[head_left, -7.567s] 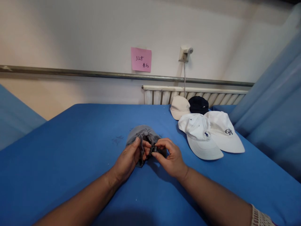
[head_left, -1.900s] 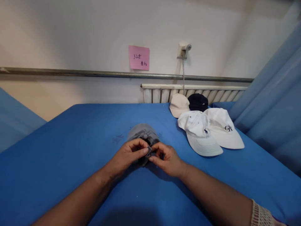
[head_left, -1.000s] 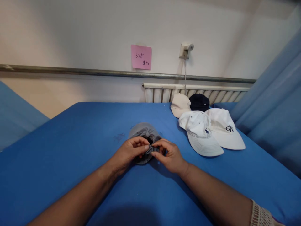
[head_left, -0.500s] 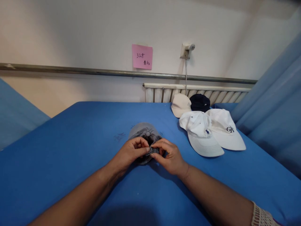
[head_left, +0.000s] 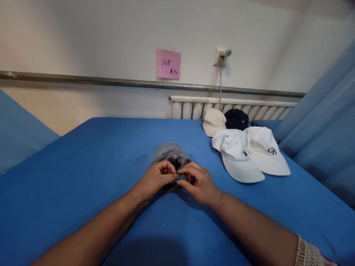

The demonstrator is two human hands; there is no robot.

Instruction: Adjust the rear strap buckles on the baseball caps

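Directly in front of the person, the grey cap point(head_left: 172, 150) sat near the middle of the blue bench point(head_left: 83, 184), at the fingertips of both hands. Its long axis ran away from the body: the brim point(head_left: 161, 149) lay on the far side, the crown button point(head_left: 175, 156) showed on top, and the back opening faced the wearer. Across that opening the strap point(head_left: 182, 177) ran roughly from side to side, so the left hand point(head_left: 154, 180) met it from the left and the right hand point(head_left: 202, 186) from the right. Neither was clearly nearer; their fingertips were almost together.

Both hands were closed to a narrow pinch. The right had the strap between thumb and forefinger; the left seemed to grip its other end, though the fingers hid just where.

Off to the right, well apart from the grey cap, lay the pale cap point(head_left: 235, 146), the white cap point(head_left: 263, 145), the beige cap point(head_left: 214, 119) and the dark cap point(head_left: 236, 119).

Compared with the earliest frame, the left hand had changed from a looser, more upright hold to a pinch, and the strap looked flatter. The four caps had stayed put.
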